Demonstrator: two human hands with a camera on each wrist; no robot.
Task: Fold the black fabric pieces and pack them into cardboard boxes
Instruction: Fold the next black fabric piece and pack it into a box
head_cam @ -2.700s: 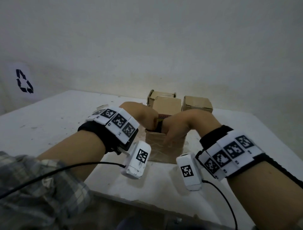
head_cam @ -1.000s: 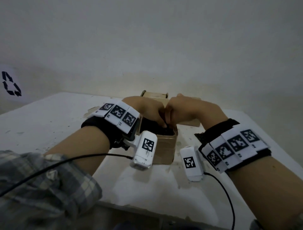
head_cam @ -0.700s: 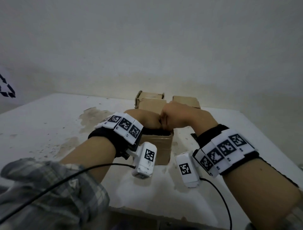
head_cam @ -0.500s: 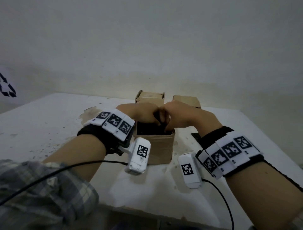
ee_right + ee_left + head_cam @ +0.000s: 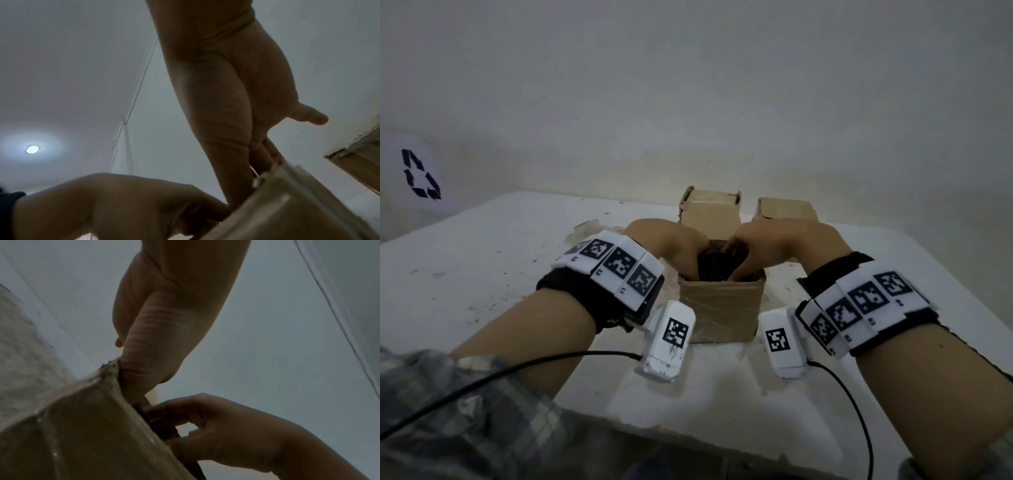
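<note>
An open taped cardboard box (image 5: 719, 308) stands in the middle of the white table (image 5: 482, 274). A bundle of black fabric (image 5: 714, 270) sits in its mouth. My left hand (image 5: 681, 253) reaches down inside the box's left wall, fingers straight against the fabric and tips hidden. My right hand (image 5: 756, 253) curls over the fabric from the right, thumb above and fingers below. In the left wrist view the left hand (image 5: 148, 337) enters the box (image 5: 72, 434). In the right wrist view the right hand (image 5: 226, 113) does the same at the box (image 5: 287, 211).
Two more cardboard boxes (image 5: 710, 212) (image 5: 786, 209) stand just behind the open one, near the wall. The table's front edge runs close below my wrists. A recycling sign (image 5: 419, 174) is on the left wall.
My hands, pressed together over the box half a second ago, have parted a little and sunk into it. The black fabric now shows between them.
</note>
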